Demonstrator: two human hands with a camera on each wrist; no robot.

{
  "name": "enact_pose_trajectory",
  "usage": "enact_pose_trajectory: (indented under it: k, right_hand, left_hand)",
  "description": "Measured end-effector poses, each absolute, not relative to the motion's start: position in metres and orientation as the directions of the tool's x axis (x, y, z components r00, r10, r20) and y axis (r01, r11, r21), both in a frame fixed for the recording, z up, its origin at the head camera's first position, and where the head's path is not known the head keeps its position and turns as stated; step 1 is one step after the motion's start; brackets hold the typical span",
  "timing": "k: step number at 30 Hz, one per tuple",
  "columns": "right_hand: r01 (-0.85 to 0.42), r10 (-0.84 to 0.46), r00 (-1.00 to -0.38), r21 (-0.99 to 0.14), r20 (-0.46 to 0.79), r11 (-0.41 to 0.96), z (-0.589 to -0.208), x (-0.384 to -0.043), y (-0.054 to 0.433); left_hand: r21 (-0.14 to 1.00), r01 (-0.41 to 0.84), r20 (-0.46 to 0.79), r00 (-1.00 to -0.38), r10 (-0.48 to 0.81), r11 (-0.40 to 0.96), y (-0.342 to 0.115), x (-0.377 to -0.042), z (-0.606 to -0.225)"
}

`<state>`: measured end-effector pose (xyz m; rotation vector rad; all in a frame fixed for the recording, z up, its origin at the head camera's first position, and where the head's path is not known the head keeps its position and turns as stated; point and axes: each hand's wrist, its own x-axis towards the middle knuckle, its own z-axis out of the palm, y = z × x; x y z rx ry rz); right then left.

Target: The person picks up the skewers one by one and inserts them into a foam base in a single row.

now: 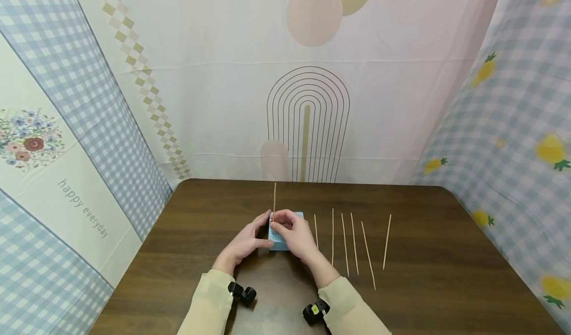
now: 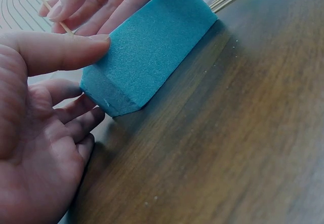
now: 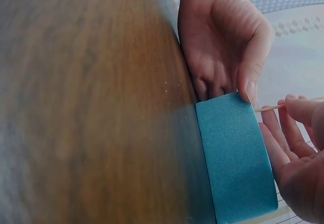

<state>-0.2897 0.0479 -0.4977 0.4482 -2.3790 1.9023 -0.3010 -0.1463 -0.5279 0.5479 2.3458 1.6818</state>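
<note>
A light blue foam-like block [image 1: 279, 246] stands on the table in front of the person. My left hand [image 1: 243, 243] holds its left end, the thumb on the near upper edge and the fingers against the side, as the left wrist view shows. Above the block's top, my right hand [image 1: 298, 233] pinches a thin wooden stick [image 1: 274, 196] between thumb and fingers. The stick is upright, and its lower end meets the top of the block [image 3: 235, 158] near the left thumb. Whether it has sunk in is hidden.
Several more thin wooden sticks [image 1: 354, 243] lie spread on the brown wooden table [image 1: 424, 295], right of the block. Patterned cloths [image 1: 223, 102] hang behind and on both sides. A black camera [image 1: 315, 311] sits on each wrist.
</note>
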Motion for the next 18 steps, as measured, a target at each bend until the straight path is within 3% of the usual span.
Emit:
enact_pose_trajectory:
  k: [18]
  right_hand:
    - [-0.290, -0.227, -0.944, -0.931, 0.239, 0.223, -0.4959, -0.2880, 0.0526]
  left_hand:
    - [0.951, 0.163, 0.044, -0.912, 0.408, 0.262, -0.1475, -0.3008, -0.5286]
